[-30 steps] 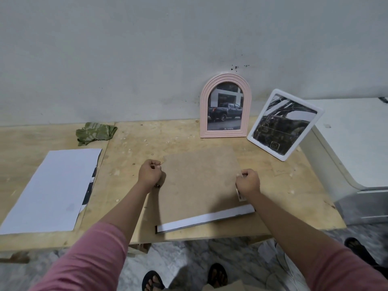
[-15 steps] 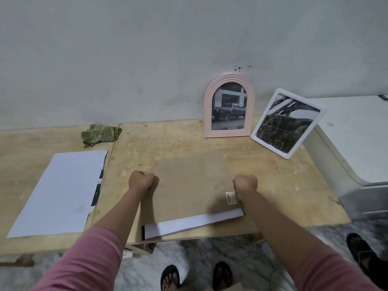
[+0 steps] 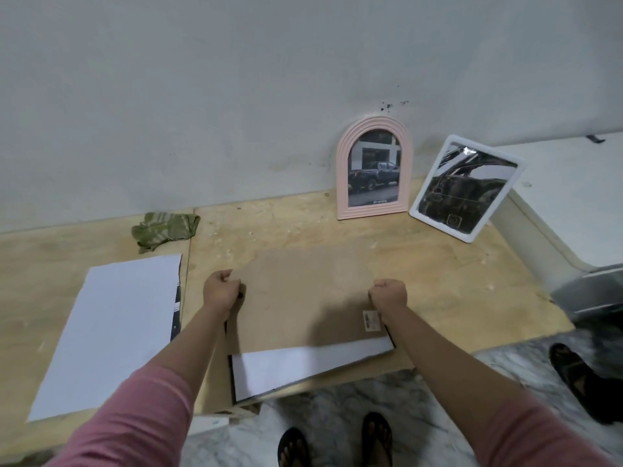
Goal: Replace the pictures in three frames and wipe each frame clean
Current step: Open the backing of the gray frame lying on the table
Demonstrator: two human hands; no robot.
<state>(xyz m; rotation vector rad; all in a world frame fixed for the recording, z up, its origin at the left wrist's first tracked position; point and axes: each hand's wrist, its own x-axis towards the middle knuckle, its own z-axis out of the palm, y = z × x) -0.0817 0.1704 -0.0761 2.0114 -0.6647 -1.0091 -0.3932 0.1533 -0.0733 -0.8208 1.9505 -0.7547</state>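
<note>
A brown backing board [image 3: 303, 298] lies over a face-down frame on the wooden table [image 3: 438, 281]. A white sheet [image 3: 310, 365] sticks out from under the board's near edge. My left hand [image 3: 220, 291] grips the board's left edge with curled fingers. My right hand [image 3: 387, 293] grips its right edge, just above a small sticker [image 3: 371, 320]. A pink arched frame [image 3: 374, 168] with a truck picture leans on the wall. A white rectangular frame [image 3: 467, 187] with a dark picture leans tilted beside it. A green cloth [image 3: 165, 227] lies at the back left.
A large white sheet [image 3: 108, 328] lies on the table's left part, over a dark print. A white appliance [image 3: 573, 197] stands against the table's right end. My sandalled feet [image 3: 337, 439] show below the table edge; another person's foot [image 3: 580, 375] is at the right.
Both hands slid toward me along the board's side edges, then back up a little. The board and the white sheet under it shifted with them.
</note>
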